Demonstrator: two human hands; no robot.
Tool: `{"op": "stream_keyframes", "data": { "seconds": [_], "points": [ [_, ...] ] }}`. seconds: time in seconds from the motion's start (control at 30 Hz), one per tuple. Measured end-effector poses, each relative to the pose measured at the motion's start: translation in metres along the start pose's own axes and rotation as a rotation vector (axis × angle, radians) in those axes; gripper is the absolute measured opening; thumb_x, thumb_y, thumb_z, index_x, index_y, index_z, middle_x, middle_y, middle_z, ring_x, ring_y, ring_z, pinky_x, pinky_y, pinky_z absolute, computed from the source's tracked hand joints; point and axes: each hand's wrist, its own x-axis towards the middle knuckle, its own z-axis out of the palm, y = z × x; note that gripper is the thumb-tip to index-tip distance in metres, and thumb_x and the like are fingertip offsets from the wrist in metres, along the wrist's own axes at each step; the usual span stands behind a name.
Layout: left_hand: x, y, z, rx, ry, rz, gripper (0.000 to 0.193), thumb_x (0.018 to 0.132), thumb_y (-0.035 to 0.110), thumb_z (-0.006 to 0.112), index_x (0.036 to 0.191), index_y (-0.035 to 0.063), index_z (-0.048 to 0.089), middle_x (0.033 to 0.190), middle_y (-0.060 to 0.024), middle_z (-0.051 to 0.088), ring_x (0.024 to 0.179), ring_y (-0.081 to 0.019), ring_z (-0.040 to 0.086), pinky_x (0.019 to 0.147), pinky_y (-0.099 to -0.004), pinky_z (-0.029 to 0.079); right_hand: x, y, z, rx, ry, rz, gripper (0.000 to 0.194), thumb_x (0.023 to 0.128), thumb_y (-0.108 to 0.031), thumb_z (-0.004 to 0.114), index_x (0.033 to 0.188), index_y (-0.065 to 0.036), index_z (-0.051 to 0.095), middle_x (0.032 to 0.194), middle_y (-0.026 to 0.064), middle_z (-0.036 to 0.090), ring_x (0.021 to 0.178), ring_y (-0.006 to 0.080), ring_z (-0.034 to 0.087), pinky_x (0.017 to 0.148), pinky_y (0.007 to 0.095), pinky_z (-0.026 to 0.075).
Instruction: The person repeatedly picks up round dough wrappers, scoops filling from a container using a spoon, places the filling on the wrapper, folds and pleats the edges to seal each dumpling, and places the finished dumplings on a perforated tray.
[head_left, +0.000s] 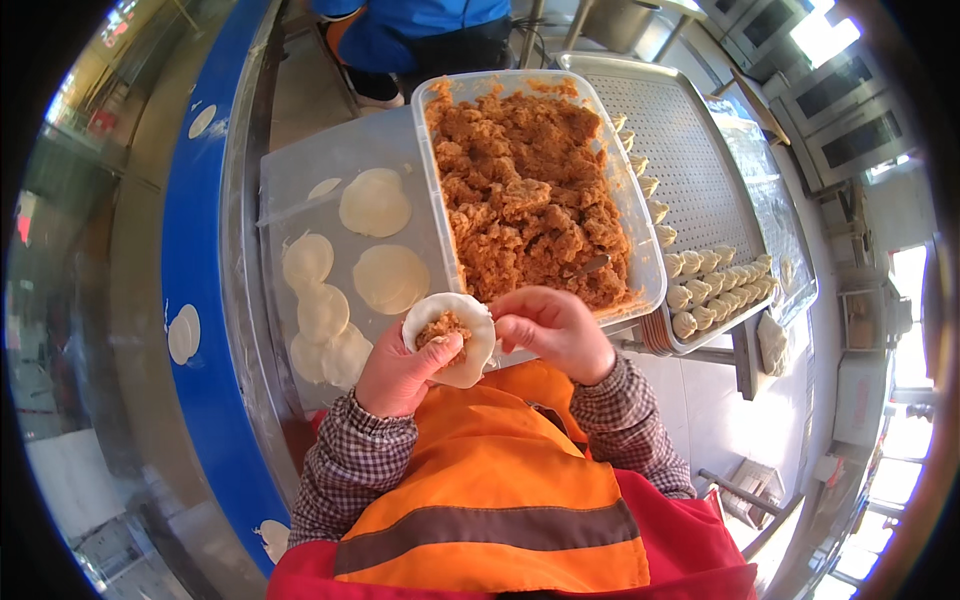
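Observation:
My left hand (401, 367) holds a round dough wrapper (480, 360) from below, its thumb pressed onto a mound of orange-brown filling (444, 328) in the middle. At the wrapper's right edge, the thumb and fingers of my right hand (551, 326) pinch the rim. Just beyond both hands stands a clear plastic tub (646, 259) heaped with the same kind of filling (525, 180). A metal utensil handle (589, 266) sticks out of it near my right hand. Flat dough wrappers (391, 279) lie to the left, some overlapping in a stack (322, 311).
Right of the tub, a perforated metal tray (660, 112) bears rows of pleated buns (701, 289). A blue conveyor belt (206, 300) with dough rounds (184, 334) runs along the left. Past the tub sits a person in blue (427, 30).

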Motion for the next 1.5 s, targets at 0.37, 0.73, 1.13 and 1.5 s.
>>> {"op": "stream_keyframes", "data": {
  "seconds": [0.37, 0.73, 1.13, 1.5],
  "points": [
    [-0.016, -0.004, -0.008, 0.453, 0.027, 0.112, 0.031, 0.094, 0.012, 0.06, 0.122, 0.0009, 0.054, 0.107, -0.0023, 0.062, 0.095, -0.0088, 0.059, 0.082, -0.024, 0.048, -0.009, 0.0, 0.042, -0.261, 0.182, -0.184, 0.019, 0.08, -0.004, 0.071, 0.096, 0.001, 0.062, 0.076, 0.0076, 0.065, 0.062, 0.0168, 0.062, 0.057, 0.0282, 0.049],
    [-0.014, 0.011, -0.008, 0.767, -0.069, -0.001, 0.024, 0.092, 0.01, 0.057, 0.114, 0.0005, 0.057, 0.094, -0.0046, 0.063, 0.085, -0.0103, 0.058, 0.076, -0.0255, 0.048, -0.007, -0.007, 0.043, -0.472, 0.07, -0.184, 0.014, 0.08, 0.006, 0.067, 0.093, 0.003, 0.064, 0.083, 0.0058, 0.065, 0.069, 0.0109, 0.061, 0.063, 0.0241, 0.051],
    [-0.011, 0.016, -0.019, 0.136, -0.173, -0.075, 0.023, 0.095, 0.013, 0.055, 0.116, 0.0031, 0.054, 0.095, -0.0065, 0.063, 0.083, -0.0128, 0.064, 0.066, -0.0253, 0.055, -0.008, -0.01, 0.036, -0.768, 0.057, -0.572, 0.02, 0.076, 0.001, 0.07, 0.094, 0.0, 0.062, 0.083, 0.0103, 0.065, 0.067, 0.0208, 0.062, 0.059, 0.0293, 0.049],
    [-0.01, 0.014, -0.013, 0.504, -0.132, -0.083, 0.029, 0.095, 0.007, 0.053, 0.124, 0.0023, 0.05, 0.084, -0.0017, 0.06, 0.063, -0.0055, 0.055, 0.051, -0.0208, 0.048, -0.01, -0.01, 0.041, -0.7, 0.054, -0.487, 0.016, 0.078, -0.001, 0.071, 0.092, -0.001, 0.064, 0.079, 0.0092, 0.065, 0.064, 0.0181, 0.061, 0.058, 0.0301, 0.05]
  ]
}}
